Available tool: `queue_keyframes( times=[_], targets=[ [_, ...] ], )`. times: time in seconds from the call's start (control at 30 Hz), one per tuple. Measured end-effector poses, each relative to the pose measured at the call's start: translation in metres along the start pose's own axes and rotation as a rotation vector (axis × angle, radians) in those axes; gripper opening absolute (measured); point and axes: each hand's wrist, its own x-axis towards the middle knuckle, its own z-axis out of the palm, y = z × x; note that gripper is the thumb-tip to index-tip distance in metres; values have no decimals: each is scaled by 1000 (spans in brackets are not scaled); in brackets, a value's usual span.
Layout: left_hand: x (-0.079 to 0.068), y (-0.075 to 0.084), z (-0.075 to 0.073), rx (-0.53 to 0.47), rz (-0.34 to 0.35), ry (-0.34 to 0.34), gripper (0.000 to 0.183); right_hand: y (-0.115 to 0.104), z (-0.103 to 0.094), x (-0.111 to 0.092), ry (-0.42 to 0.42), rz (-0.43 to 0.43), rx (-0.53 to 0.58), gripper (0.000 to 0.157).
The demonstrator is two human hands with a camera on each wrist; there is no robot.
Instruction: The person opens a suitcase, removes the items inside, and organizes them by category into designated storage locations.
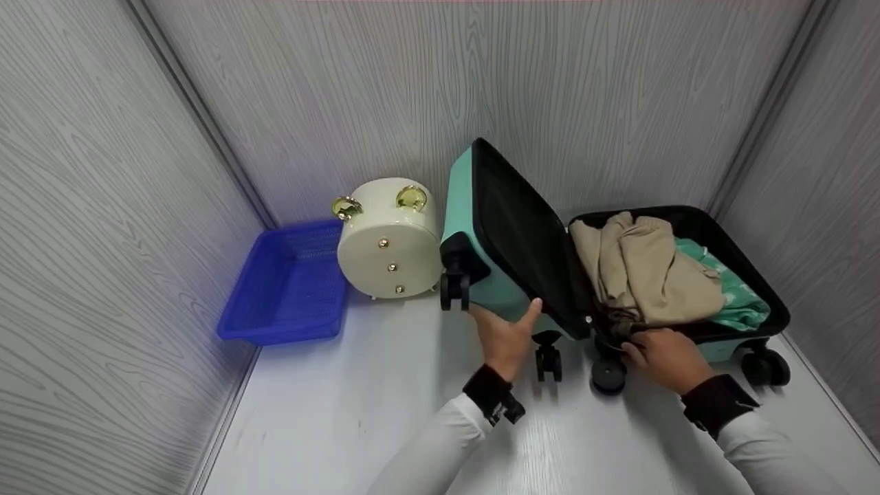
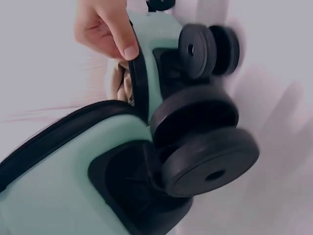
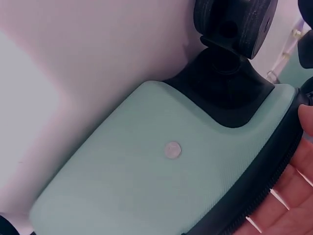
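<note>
A mint-green suitcase (image 1: 459,196) with black wheels lies unzipped on the white surface, its lid half raised and tilted. My left hand (image 1: 505,340) holds the lid's lower side, with the thumb up by the rim. On the right, my right hand (image 1: 663,356) grips the zippered rim of the packed half near the hinge. Its thumb presses the outer side of that rim in the left wrist view, and its fingers (image 3: 288,193) lie along the zipper in the right wrist view. Folded beige clothing (image 1: 643,271) and a green patterned garment (image 1: 746,302) fill this half.
Left of the lid stands a round cream-white case (image 1: 385,213) with gold rings and studs. Beyond it sits a blue plastic basket (image 1: 230,302) against the left wall. Grey wood-grain panels (image 1: 385,82) enclose the back and both sides. Suitcase wheels (image 1: 608,376) project toward the front.
</note>
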Motion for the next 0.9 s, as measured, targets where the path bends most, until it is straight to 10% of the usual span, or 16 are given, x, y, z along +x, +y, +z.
queue_keyframes(
  times=[0.9],
  targets=[
    [-28,-47,-55,-181,-541,-137,106,-7,23,-10,126,64,142,12]
  ],
)
